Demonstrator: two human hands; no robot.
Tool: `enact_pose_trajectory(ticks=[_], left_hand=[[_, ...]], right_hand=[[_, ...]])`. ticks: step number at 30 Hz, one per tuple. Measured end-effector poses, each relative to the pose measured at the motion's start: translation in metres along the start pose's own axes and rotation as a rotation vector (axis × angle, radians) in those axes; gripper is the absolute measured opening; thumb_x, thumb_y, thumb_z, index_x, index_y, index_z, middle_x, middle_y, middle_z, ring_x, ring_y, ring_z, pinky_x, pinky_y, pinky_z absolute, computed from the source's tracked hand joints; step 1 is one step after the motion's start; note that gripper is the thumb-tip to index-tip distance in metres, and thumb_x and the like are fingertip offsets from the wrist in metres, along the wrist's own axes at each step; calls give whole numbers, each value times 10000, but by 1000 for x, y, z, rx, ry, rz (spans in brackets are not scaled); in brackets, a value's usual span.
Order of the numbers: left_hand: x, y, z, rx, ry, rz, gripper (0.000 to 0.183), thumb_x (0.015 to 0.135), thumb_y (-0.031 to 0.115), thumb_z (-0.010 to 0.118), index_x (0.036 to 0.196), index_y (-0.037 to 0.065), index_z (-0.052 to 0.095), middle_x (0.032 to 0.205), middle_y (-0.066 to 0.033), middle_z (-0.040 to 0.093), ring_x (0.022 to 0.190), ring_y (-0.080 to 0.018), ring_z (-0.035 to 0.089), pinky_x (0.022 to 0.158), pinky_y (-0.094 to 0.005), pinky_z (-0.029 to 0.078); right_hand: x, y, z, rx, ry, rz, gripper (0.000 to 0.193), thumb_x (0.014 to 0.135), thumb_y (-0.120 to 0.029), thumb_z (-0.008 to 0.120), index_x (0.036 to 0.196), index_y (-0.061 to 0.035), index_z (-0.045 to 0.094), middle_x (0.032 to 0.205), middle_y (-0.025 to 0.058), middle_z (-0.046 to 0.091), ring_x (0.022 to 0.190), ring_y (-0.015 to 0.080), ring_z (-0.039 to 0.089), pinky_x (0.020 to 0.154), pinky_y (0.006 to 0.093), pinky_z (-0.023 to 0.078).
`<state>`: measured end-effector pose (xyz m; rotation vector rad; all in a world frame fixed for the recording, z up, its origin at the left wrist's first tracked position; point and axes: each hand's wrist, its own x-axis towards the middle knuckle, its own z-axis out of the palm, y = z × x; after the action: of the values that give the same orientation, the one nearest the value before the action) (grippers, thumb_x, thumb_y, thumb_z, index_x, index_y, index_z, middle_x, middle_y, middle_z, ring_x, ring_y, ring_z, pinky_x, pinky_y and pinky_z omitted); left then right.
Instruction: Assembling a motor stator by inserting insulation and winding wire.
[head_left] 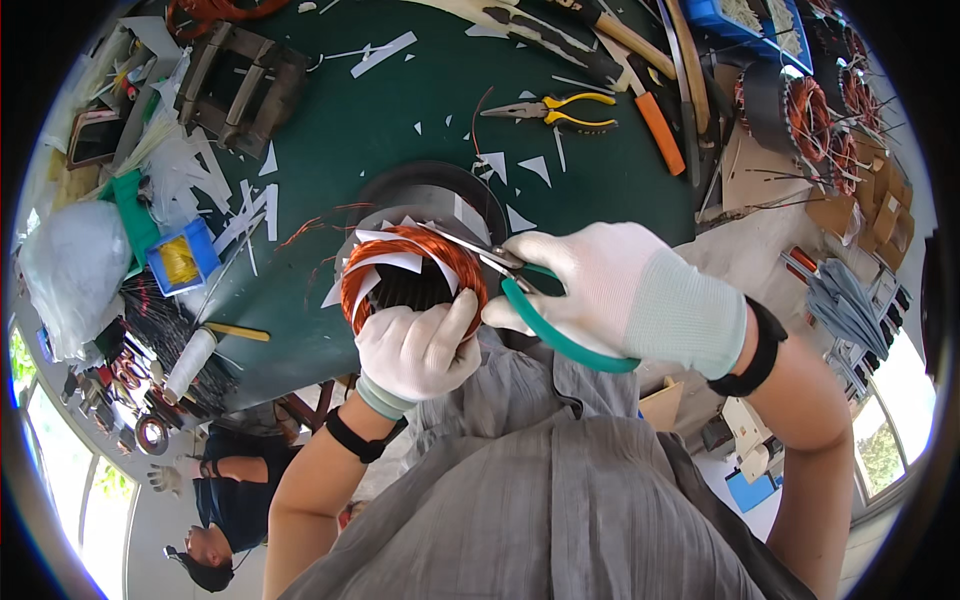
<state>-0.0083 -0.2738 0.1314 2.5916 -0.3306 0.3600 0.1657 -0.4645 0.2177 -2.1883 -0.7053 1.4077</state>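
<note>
Your L fingers (457, 313) hold the copper coil (457, 262), R fingers (508, 314) the scissors (560, 343). It's prob heavy, stiff, easily nicked; grip near rim

I can read no text, label, brand, number or sign on anything in my view.
</note>
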Motion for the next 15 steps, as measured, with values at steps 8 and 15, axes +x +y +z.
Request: enact_pose_trajectory(ticks=[8,15], left_hand=[[-2,0,-6,16,-76,15,548,574,149,744,1116,73,755,862,22,675,609,-166,580,619,-324,471],[-1,-2,-3,-6,-14,9,526,610,108,694,1130,147,766,790,61,589,550,-122,523,561,-284,441]], right_hand=[[9,1,-11,49,-246,97,672,963,-676,600,1046,-13,674,676,124,669,674,261,717,659,367,562],[5,2,0,199,-171,89,555,983,-603,623,1024,-51,660,749,169,691,728,319,728,684,399,565]])
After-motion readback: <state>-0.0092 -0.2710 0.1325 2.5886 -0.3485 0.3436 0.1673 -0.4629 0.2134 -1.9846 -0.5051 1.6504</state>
